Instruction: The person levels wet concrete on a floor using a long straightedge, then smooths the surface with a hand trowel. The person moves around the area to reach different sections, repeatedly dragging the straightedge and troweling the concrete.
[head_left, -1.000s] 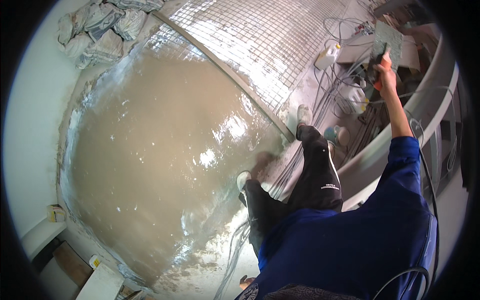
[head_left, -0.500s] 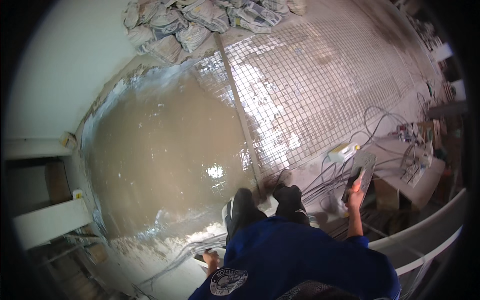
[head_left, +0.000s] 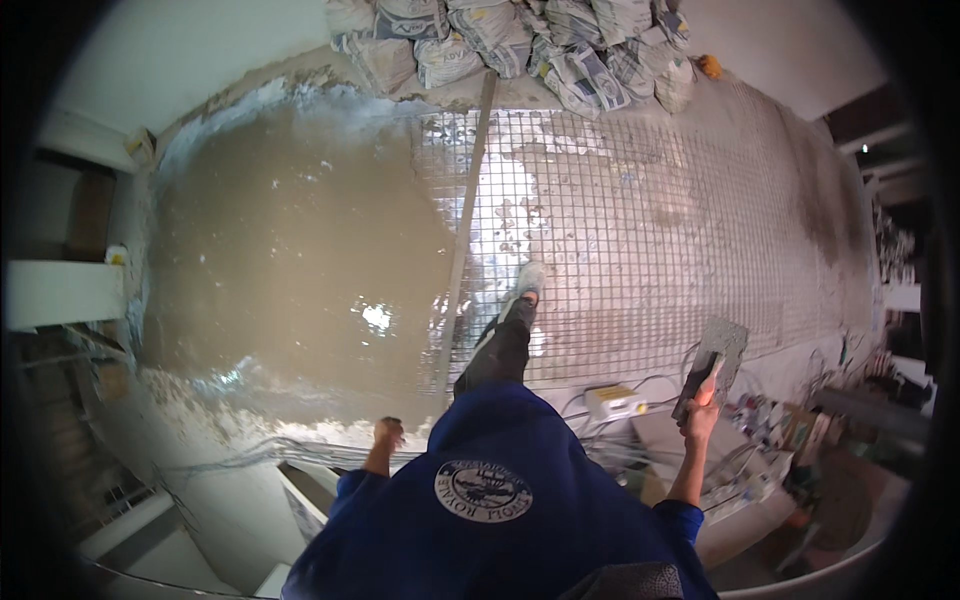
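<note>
Sacks [head_left: 520, 45] lie heaped against the far wall, filled and bulging; what is in them cannot be told. Just before them the floor carries a wire mesh [head_left: 680, 250], with a long straight rail [head_left: 463, 240] laid along its left edge. Left of the rail spreads wet brown screed [head_left: 290, 270], glossy, with a bright glint near its middle and rough pale crumbs at its rim.

The right hand [head_left: 700, 415] is raised and clasps the handle of a trowel [head_left: 712, 365]. The trowel is a flat grey rectangular blade, smeared with grey mortar, tilted, seen above the near edge of the mesh. The left hand [head_left: 386, 433] hangs low by the screed's near rim, curled into a fist, holding nothing that shows. A shoe [head_left: 527, 282] stands on the mesh beside the rail. A yellow-and-white box [head_left: 615, 402] with cables lies near the trowel.
</note>
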